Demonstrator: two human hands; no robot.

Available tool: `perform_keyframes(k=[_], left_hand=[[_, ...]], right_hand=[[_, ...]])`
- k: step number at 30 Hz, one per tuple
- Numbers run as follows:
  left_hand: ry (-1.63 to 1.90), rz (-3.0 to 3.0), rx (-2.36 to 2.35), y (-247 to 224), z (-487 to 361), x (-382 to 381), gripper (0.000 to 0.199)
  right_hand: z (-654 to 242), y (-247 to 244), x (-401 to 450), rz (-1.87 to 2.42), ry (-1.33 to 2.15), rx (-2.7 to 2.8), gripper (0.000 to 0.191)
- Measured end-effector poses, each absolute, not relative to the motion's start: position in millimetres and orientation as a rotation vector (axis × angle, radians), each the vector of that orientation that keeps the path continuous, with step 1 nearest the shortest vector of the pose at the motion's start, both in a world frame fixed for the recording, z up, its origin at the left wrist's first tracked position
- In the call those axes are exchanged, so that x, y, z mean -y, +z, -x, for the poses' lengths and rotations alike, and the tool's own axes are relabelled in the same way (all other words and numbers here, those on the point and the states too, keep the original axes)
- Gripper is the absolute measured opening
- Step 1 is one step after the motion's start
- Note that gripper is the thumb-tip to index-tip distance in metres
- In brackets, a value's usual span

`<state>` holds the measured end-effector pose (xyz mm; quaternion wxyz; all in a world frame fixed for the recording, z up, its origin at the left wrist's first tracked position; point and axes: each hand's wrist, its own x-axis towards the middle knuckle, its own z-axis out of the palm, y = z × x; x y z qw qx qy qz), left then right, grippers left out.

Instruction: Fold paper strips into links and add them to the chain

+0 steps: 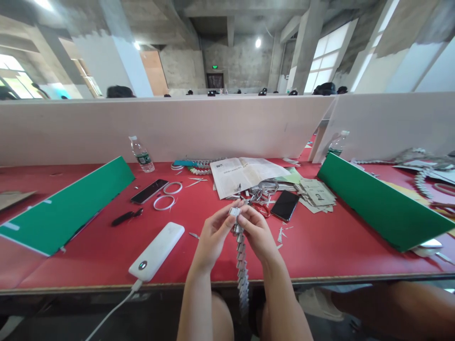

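Both my hands meet over the red table, pinching the top end of a folded paper chain (242,265). The chain is a grey-white zigzag strip that hangs down past the table edge between my forearms. My left hand (217,228) grips the end link from the left, thumb on top. From the other side my right hand (259,228) holds the same end, its thumb against the link. Just beyond my fingers lie a pile of folded paper strips (265,190) and red-handled scissors (263,209), partly hidden by my right hand.
A newspaper sheet (245,173), a stack of printed paper (316,193) and a black phone (285,205) lie ahead. To the left are a white power bank (157,251), another phone (149,191), tape rolls (164,202) and a water bottle (142,155). Green dividers (384,203) flank the space.
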<state>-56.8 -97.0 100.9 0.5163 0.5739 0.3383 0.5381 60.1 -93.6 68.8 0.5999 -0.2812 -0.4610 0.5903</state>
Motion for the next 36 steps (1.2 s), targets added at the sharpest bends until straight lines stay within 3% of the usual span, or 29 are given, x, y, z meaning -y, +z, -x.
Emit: perform_keyframes(k=[3, 8, 19, 29, 36], left_hand=[[1.252, -1.333, -0.830, 100, 61, 94, 0.033], [1.480, -1.112, -1.026, 92, 58, 87, 0.032], [1.610, -0.967, -1.132, 91, 59, 84, 0.034], [1.577, -0.981, -1.186, 90, 63, 86, 0.037], [1.528, -1.000, -1.207, 92, 66, 86, 0.035]], right_hand=[[-50, 66, 90, 0.611, 1.418, 1.037, 0.026], [-47, 58, 78, 0.759, 1.310, 1.059, 0.029], [-120, 6, 37, 1.890, 0.277, 1.403, 0.030], [-108, -15, 12, 2.082, 0.254, 1.590, 0.032], [-115, -17, 7, 1.980, 0.291, 1.631, 0.030]])
